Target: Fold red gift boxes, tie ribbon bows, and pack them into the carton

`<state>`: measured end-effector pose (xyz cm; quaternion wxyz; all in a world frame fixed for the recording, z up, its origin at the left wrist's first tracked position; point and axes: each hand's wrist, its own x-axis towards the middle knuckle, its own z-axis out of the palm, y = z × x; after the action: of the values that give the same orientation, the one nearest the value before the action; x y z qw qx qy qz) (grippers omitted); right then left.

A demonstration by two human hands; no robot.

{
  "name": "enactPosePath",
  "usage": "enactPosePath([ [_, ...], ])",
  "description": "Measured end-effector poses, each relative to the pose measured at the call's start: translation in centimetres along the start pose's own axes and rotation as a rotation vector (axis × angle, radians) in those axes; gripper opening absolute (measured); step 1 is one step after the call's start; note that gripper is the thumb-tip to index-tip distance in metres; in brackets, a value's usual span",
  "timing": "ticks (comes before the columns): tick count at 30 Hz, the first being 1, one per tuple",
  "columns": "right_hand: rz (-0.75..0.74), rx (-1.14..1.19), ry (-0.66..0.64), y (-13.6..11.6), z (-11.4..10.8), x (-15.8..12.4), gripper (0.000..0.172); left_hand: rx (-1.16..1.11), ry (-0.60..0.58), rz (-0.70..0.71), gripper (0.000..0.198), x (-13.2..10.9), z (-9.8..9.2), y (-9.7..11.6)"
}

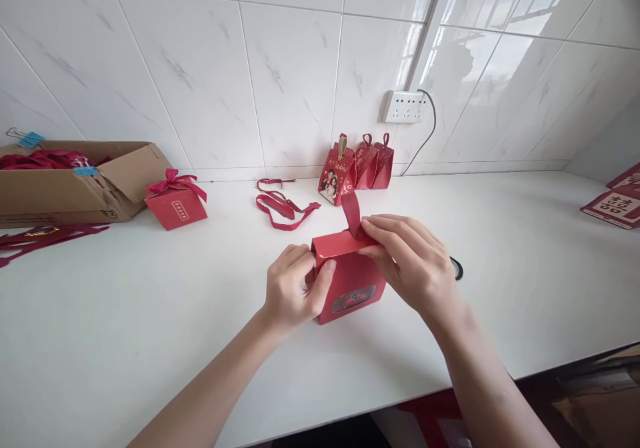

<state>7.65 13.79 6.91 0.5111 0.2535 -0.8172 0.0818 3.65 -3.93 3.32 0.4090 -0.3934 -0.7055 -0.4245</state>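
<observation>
A red gift box [345, 276] with a small clear window in its near side stands upright on the white table. From its top rises a dark red ribbon loop [351, 213]. My left hand [295, 285] grips the box's left edge, thumb on the near face and fingers curled round the side. On the top flap, my right hand [413, 255] is closed, pinching the flap's right part beside the base of the loop. The right end of the box is partly hidden behind this hand.
Several small red boxes with ribbon loops [336, 175] stand against the tiled wall. Loose red ribbons [283, 207] lie behind my hands. At left are a bow-tied red box [176, 205] and a cardboard carton [60, 191] of ribbon. A black ring-shaped piece [458, 268] shows past my right wrist.
</observation>
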Motion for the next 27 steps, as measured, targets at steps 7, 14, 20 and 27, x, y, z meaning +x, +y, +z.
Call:
enactPosePath([
  [7,-0.018,-0.043,0.054,-0.3,0.4,-0.2,0.019,-0.007,0.015,0.007,0.031,0.0,0.1,-0.1],
  [14,0.066,0.050,0.080,-0.8,0.1,-0.5,0.025,0.005,-0.004,0.013,0.025,-0.1,0.0,-0.1],
  [20,0.234,0.192,0.045,-1.5,-0.6,0.1,0.012,0.011,0.004,0.006,0.023,-0.1,0.0,-0.3],
  [27,0.272,0.190,0.057,-1.6,0.0,-0.3,0.013,0.035,-0.013,0.000,0.023,-0.2,0.1,-0.4],
])
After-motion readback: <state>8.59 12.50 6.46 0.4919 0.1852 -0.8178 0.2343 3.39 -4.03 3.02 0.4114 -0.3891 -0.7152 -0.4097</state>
